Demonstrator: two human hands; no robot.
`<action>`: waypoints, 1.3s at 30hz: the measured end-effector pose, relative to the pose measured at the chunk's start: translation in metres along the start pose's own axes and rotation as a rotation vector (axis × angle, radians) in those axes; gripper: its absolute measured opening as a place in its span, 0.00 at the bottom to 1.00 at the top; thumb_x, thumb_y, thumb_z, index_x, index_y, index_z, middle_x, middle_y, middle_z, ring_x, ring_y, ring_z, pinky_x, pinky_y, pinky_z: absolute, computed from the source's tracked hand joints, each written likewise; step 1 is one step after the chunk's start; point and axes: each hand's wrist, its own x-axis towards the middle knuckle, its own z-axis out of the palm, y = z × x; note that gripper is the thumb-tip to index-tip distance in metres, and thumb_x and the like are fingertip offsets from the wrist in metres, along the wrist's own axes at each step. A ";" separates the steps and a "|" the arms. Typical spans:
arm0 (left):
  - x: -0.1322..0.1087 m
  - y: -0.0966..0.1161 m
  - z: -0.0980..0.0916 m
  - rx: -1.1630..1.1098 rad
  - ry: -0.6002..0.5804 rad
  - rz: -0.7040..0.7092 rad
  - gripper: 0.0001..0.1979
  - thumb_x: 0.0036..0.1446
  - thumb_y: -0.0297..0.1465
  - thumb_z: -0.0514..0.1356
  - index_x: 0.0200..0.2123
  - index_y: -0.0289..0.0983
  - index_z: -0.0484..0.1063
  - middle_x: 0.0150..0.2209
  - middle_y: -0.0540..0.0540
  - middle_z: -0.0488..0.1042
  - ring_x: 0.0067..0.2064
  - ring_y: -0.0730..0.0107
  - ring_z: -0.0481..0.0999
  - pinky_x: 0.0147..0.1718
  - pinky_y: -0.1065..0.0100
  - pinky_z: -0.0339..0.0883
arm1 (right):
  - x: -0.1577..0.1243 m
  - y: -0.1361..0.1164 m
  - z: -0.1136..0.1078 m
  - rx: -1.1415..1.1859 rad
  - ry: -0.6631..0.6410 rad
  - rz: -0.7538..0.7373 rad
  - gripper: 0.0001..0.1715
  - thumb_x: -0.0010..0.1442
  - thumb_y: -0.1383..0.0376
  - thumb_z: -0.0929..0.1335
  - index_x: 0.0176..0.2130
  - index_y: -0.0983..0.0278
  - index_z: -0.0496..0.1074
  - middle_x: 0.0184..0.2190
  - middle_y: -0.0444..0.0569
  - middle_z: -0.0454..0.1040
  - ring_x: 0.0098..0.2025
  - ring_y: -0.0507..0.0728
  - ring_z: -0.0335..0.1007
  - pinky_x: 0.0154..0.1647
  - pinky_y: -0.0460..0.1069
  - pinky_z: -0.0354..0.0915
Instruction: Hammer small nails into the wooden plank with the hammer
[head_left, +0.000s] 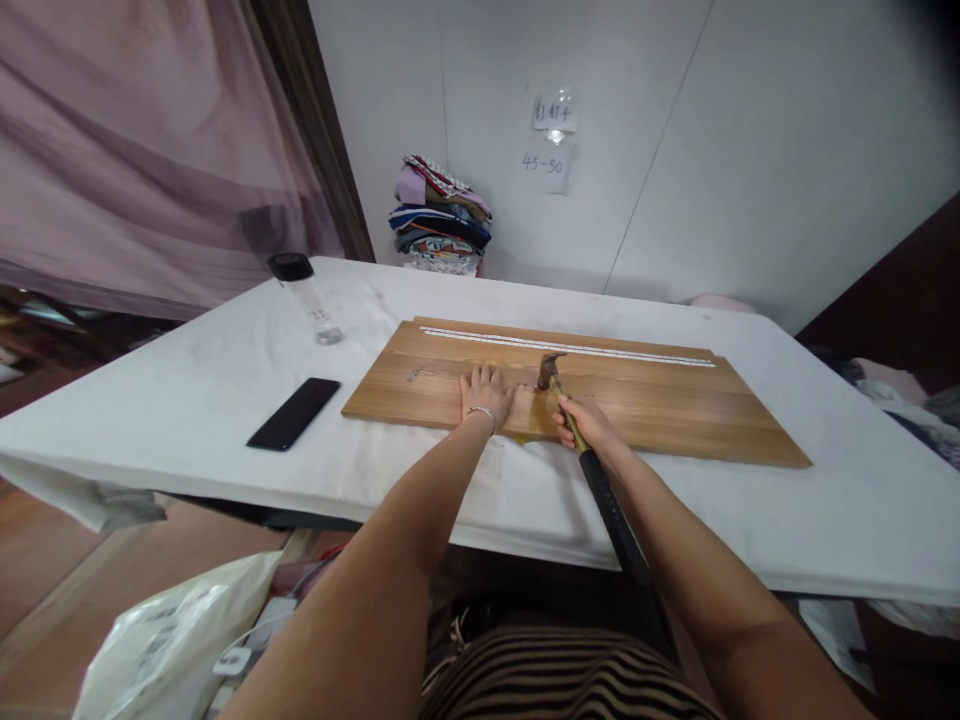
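right hand gripping a hammer, left hand flat on wooden board, white-covered table

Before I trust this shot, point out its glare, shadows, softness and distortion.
In the head view, glare whitens the tape below the upper wall note; there too, soft shadow falls on the white tablecloth beside the claw hammer, the small nails lack crisp detail, wide-angle stretch enlarges the forearms, and the top right corner darkens.
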 end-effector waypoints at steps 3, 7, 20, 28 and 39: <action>-0.001 0.000 -0.002 0.000 0.003 0.012 0.29 0.73 0.43 0.47 0.68 0.38 0.70 0.73 0.36 0.65 0.74 0.47 0.58 0.72 0.45 0.51 | 0.000 0.002 0.000 0.006 0.008 -0.015 0.26 0.60 0.49 0.74 0.33 0.56 0.56 0.20 0.33 0.64 0.12 0.47 0.52 0.11 0.43 0.52; -0.001 0.000 -0.002 0.000 0.004 0.015 0.28 0.73 0.44 0.47 0.67 0.40 0.71 0.72 0.36 0.66 0.73 0.47 0.59 0.71 0.45 0.52 | 0.000 0.004 -0.001 0.010 0.015 -0.013 0.26 0.60 0.49 0.73 0.34 0.56 0.55 0.20 0.33 0.64 0.12 0.46 0.52 0.11 0.43 0.52; -0.003 0.002 -0.005 -0.002 -0.011 0.001 0.28 0.73 0.42 0.46 0.68 0.39 0.70 0.74 0.37 0.64 0.75 0.48 0.57 0.72 0.44 0.49 | -0.001 -0.002 -0.002 0.006 0.008 -0.012 0.27 0.60 0.48 0.74 0.32 0.57 0.56 0.20 0.34 0.64 0.13 0.46 0.52 0.12 0.43 0.52; 0.000 0.001 -0.003 -0.003 -0.016 0.009 0.29 0.73 0.43 0.46 0.68 0.39 0.70 0.74 0.36 0.64 0.75 0.48 0.57 0.72 0.43 0.49 | -0.002 -0.007 0.000 0.018 0.002 0.014 0.26 0.62 0.49 0.73 0.32 0.57 0.55 0.20 0.34 0.63 0.13 0.47 0.51 0.12 0.43 0.51; 0.001 0.000 0.002 0.008 0.024 0.017 0.27 0.73 0.44 0.48 0.66 0.39 0.72 0.72 0.36 0.66 0.73 0.47 0.59 0.71 0.44 0.52 | -0.001 -0.009 -0.002 0.040 -0.053 0.010 0.26 0.62 0.49 0.74 0.32 0.57 0.55 0.20 0.34 0.63 0.13 0.47 0.52 0.12 0.43 0.52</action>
